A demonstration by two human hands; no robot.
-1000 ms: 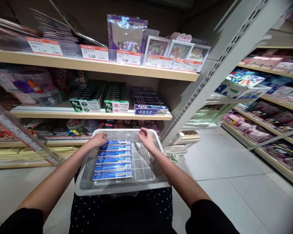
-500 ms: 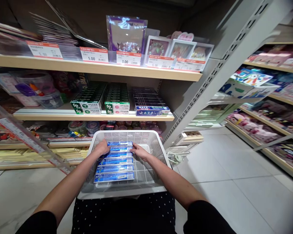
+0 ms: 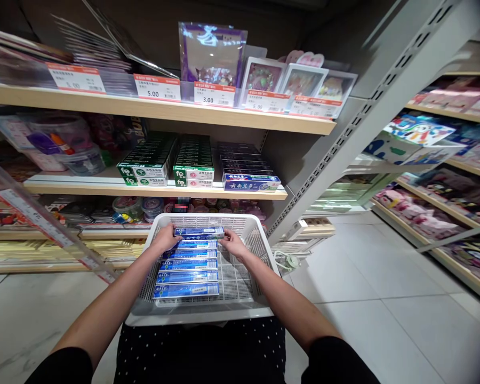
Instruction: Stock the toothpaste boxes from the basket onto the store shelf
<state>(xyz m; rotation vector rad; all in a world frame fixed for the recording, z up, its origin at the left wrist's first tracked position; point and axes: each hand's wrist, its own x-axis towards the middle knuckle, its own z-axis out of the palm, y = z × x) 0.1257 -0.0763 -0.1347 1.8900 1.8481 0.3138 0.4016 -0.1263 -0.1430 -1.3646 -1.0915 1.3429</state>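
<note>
A white perforated plastic basket rests at my lap. Inside it, several blue toothpaste boxes lie in a row, one behind another. At the far end of the row, a blue toothpaste box is raised a little and tilted so its front shows. My left hand is closed on its left end. On the right end, the fingers of my right hand are closed too.
Ahead, a shelf bears rows of green-and-white toothpaste boxes and purple-blue toothpaste boxes. Above it, a higher shelf carries price tags and packaged goods. A grey slotted post rises at the right, beside the tiled floor.
Both hands have lifted the farthest toothpaste box slightly out of the row and tilted it. My right hand has shifted a little to the right. The view has moved slightly.
</note>
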